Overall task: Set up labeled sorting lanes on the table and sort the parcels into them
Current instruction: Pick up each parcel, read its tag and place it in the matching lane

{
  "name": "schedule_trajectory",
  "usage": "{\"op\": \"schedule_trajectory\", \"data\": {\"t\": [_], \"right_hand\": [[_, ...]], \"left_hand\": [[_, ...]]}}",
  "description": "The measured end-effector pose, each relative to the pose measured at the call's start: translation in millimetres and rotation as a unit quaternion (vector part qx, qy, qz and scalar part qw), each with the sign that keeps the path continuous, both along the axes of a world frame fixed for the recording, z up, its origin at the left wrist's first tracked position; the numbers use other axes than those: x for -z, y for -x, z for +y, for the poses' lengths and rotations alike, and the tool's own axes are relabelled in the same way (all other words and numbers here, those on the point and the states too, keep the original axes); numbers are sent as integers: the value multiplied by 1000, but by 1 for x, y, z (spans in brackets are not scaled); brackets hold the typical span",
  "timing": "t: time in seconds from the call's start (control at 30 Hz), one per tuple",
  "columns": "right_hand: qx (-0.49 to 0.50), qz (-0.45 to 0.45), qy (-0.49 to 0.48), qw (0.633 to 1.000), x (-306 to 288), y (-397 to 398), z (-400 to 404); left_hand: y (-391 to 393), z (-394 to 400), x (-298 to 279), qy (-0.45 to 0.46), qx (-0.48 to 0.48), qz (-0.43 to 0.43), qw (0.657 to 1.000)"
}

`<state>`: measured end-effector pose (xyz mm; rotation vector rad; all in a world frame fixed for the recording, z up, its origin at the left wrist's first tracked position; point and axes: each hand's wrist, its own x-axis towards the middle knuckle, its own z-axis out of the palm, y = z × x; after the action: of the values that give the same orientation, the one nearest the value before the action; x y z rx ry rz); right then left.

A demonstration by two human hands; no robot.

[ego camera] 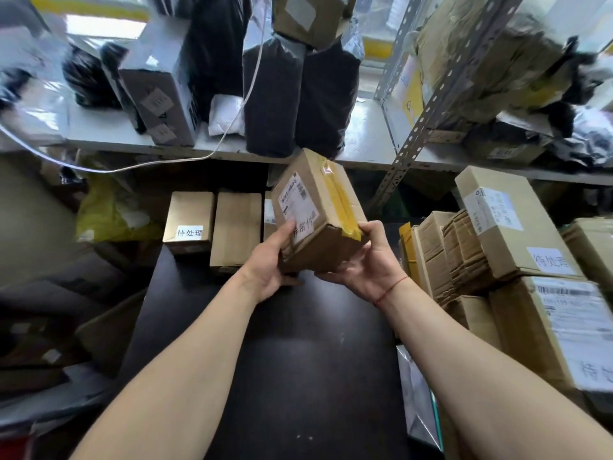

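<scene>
I hold a small cardboard parcel [326, 200] with yellow tape, a printed shipping label and a handwritten white label, tilted above the far part of the black table [298, 360]. My left hand [268, 260] grips its near left corner, thumb on the handwritten label. My right hand [368, 260] supports its near right end from below. At the table's far edge stand two cardboard boxes: the left box [189, 220] carries a white handwritten label, the box beside it [236, 229] shows none.
A metal shelf [109, 134] behind the table holds black bags, grey bags and boxes. To the right lie stacked labeled boxes [510, 224] and flattened cardboard [461, 250]. A yellow bag [106, 210] and dark packages sit on the left.
</scene>
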<state>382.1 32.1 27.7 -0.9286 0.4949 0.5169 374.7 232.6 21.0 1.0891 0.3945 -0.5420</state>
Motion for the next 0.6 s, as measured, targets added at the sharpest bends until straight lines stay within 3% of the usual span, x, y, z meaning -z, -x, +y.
{"op": "schedule_trajectory", "data": {"t": [0.1, 0.17, 0.27, 0.43, 0.6], "right_hand": [[-4, 20, 17, 1000, 11, 7, 2], [-13, 2, 146, 989, 17, 9, 3], [-29, -69, 322, 944, 26, 6, -3], [-117, -90, 240, 960, 10, 8, -4], [-94, -83, 254, 959, 16, 6, 1]], "left_hand": [[2, 3, 2, 27, -15, -18, 999], [3, 5, 3, -36, -25, -37, 998], [4, 12, 13, -174, -1, -79, 982], [1, 11, 25, -270, 23, -107, 957], [0, 15, 25, -216, 31, -80, 973]]}}
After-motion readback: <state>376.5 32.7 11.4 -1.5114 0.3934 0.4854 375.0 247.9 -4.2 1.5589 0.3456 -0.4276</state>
